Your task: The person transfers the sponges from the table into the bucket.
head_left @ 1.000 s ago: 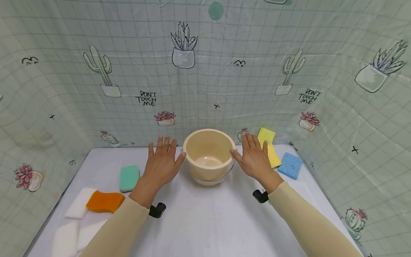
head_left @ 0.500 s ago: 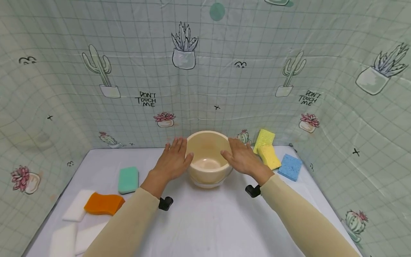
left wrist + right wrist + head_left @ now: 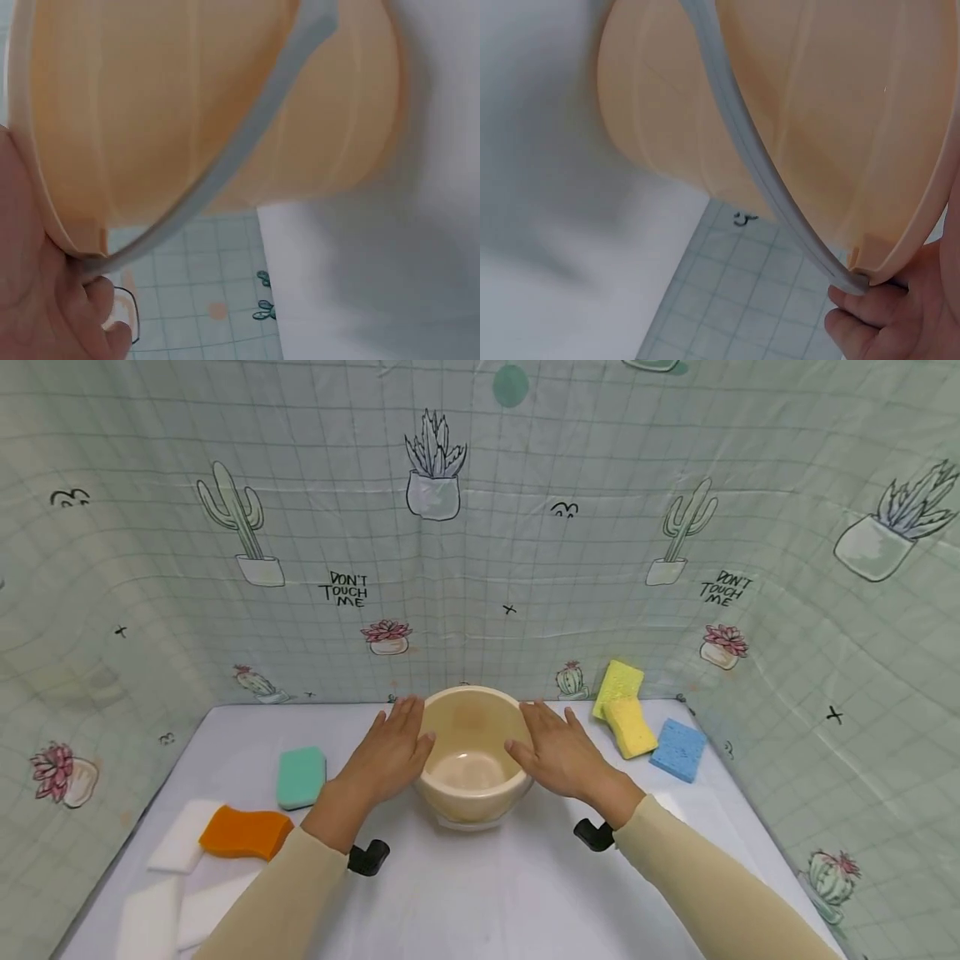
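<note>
Fingers (image 3: 408, 714) of left hand (image 3: 386, 756) laid straight and flat against left wall of cream bucket (image 3: 471, 758), thumb at the rim; fingers (image 3: 542, 720) of right hand (image 3: 558, 758) laid the same way against the right wall, thumb at the rim on that side. Neither hand curled round anything. From each wrist view, fingertips seen pressed at the rim just where the grey handle (image 3: 225, 169) joins the bucket.

From largest to smallest:

Backdrop cloth (image 3: 150, 527) of pale green grid, printed with cacti, potted plants and "DON'T TOUCH ME", standing behind and at both sides.

White table (image 3: 480, 893) beneath everything.

Beige sleeves (image 3: 712, 893) covering both forearms, a black part jutting under each wrist.

Bucket upright at mid-table, near the back edge, held between the two palms, nothing in it; handle hanging down along the outer wall, seen in both wrist views.

White sponges (image 3: 161, 893) stacked at front left corner, orange sponge (image 3: 243, 833) lying partly on them.

Mint sponge (image 3: 301, 777) left of the left hand, apart from it.

Two yellow sponges (image 3: 628, 725) at back right, one propped against the cloth, the other overlapping it.

Blue sponge (image 3: 678, 748) just right of the yellow pair.
</note>
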Available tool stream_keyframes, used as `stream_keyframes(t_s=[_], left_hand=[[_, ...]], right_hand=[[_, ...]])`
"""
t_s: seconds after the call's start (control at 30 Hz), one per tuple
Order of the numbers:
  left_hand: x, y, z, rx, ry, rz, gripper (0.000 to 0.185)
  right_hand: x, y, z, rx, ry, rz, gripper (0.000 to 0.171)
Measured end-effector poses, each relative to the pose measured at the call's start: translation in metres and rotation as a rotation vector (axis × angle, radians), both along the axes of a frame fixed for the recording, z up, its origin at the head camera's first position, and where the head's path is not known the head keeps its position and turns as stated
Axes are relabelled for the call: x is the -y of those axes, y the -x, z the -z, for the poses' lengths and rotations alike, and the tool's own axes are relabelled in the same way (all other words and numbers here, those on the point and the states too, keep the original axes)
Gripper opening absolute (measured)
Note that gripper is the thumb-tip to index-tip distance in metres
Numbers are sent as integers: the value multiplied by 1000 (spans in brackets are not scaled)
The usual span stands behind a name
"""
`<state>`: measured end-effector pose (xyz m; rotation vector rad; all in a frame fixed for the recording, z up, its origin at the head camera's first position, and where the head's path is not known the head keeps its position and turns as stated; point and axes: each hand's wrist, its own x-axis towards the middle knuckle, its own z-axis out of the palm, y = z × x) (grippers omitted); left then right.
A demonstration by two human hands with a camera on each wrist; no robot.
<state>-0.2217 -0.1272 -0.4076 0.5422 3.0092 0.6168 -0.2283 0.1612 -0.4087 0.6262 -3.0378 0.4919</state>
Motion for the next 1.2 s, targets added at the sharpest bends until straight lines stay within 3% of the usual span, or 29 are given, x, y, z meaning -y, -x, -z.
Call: stream_keyframes(t_s=[0.23,0.5,0.93,1.2], left_hand=[[2,-37,-1,18,19,-44,72],[3,-64,-1,-22,31,-65,69],[9,-93,-1,-47,13,-54,68],[12,-100,-3,-61,23,-52,68]], right_hand=[[4,-26,3,-15,6,-31,75],[4,-49,4,-43,16,-58,75],[9,-72,9,-19,59,-56,75],[12,-82,9,-37,72,-56,76]])
